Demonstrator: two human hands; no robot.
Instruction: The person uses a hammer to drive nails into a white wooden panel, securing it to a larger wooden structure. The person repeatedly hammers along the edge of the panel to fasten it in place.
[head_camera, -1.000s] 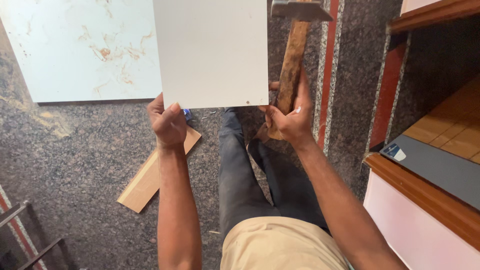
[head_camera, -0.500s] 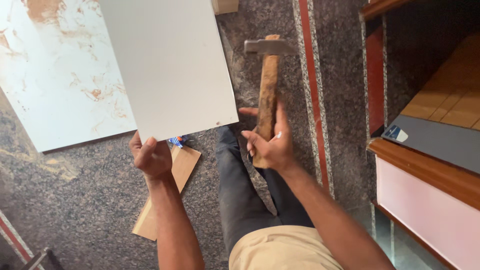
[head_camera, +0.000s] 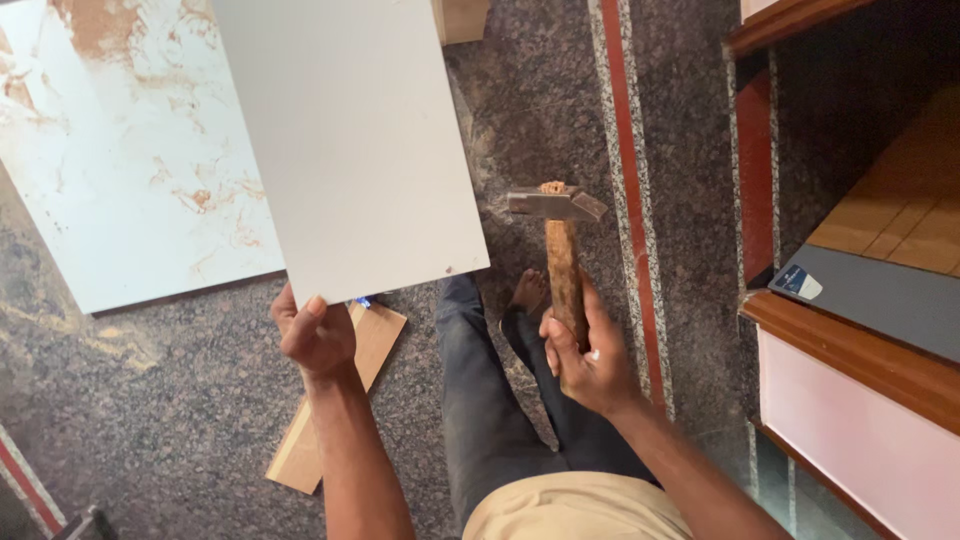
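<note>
1. Left hand (head_camera: 315, 335): thumb on top, fingers curled under, pinching the near edge of the white board (head_camera: 345, 140).
2. White board held up off the floor, tilted, reaching away past the top of the view.
3. Right hand (head_camera: 585, 350): fingers wrapped tight around the wooden handle of the hammer (head_camera: 562, 270).
4. Hammer standing upright, metal head on top, just right of the white board, not touching it.
5. Under the left hand: a flat wood strip (head_camera: 340, 400) on the speckled stone floor (head_camera: 150, 420).
6. Farther left: a marble-look tile (head_camera: 120, 180) lying on the floor, partly behind the white board.
7. Right side: a wooden shelf edge (head_camera: 850, 350) with a grey sheet (head_camera: 880, 300) on it.
</note>
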